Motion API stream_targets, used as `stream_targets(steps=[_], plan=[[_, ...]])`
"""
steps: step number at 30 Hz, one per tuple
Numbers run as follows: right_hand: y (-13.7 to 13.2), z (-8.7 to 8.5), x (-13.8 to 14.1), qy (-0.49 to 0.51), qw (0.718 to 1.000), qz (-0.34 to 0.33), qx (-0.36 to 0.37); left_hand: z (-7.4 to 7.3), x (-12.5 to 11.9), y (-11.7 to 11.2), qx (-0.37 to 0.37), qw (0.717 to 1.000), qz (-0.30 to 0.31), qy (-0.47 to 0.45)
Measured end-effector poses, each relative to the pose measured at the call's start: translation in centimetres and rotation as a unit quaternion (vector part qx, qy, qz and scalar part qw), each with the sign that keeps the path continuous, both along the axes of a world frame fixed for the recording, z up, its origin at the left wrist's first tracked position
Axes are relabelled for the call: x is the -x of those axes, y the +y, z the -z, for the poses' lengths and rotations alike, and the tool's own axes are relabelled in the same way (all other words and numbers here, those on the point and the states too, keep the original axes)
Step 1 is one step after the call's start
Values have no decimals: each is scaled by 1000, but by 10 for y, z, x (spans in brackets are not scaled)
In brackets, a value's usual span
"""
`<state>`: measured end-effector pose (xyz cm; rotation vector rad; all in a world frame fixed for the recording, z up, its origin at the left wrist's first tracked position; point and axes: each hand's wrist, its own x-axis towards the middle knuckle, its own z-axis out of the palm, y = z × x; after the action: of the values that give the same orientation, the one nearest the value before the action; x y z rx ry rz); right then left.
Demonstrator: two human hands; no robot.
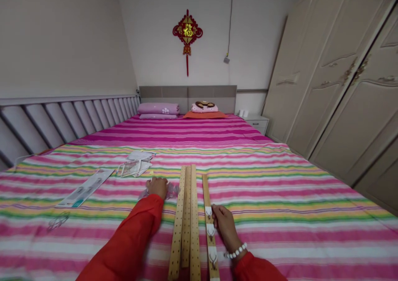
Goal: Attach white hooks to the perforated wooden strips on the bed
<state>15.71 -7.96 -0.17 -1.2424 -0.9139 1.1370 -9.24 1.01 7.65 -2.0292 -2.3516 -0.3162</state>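
Observation:
My left hand (157, 187) is closed, its fingers curled down over crumpled clear plastic (172, 191) on the striped bedsheet; the fingertips are partly hidden. Beside it, several pale wooden strips with rows of small holes (193, 214) lie lengthwise, close together. Apart from these on the right lies a narrower wooden strip (206, 191), which carries white adhesive hooks (210, 230) in a row. My right hand (226, 227), with a white bead bracelet at the wrist, pinches this strip's right edge near the farthest hook.
On the left lie a long flat hook package (85, 188), a pile of opened packets and cards (136, 164), and a small tangle of thin wire or clear plastic (58, 221). Folded bedding (159, 108) rests by the headboard (211, 93). A wardrobe (336, 73) stands at the right.

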Motion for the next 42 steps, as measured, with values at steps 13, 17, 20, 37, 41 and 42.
stream_targets(steps=[13, 17, 20, 37, 41, 42], plan=[[-2, 0, 1, 1, 1000, 2, -2, -10, 19, -13, -159, 942, -81, -285], [-2, -2, 1, 11, 1000, 3, -7, 1, 17, -22, -257, 862, -20, -436], [-2, -3, 1, 14, 1000, 3, -13, 11, 17, -31, -286, 880, 47, -377], [2, 4, -1, 33, 999, -1, -18, 34, 17, -80, -356, 868, 214, -272], [2, 5, -1, 27, 999, 3, -25, 46, 18, -91, -385, 868, 247, -192], [2, 5, -1, 28, 999, 3, -26, 49, 18, -91, -391, 870, 241, -182]])
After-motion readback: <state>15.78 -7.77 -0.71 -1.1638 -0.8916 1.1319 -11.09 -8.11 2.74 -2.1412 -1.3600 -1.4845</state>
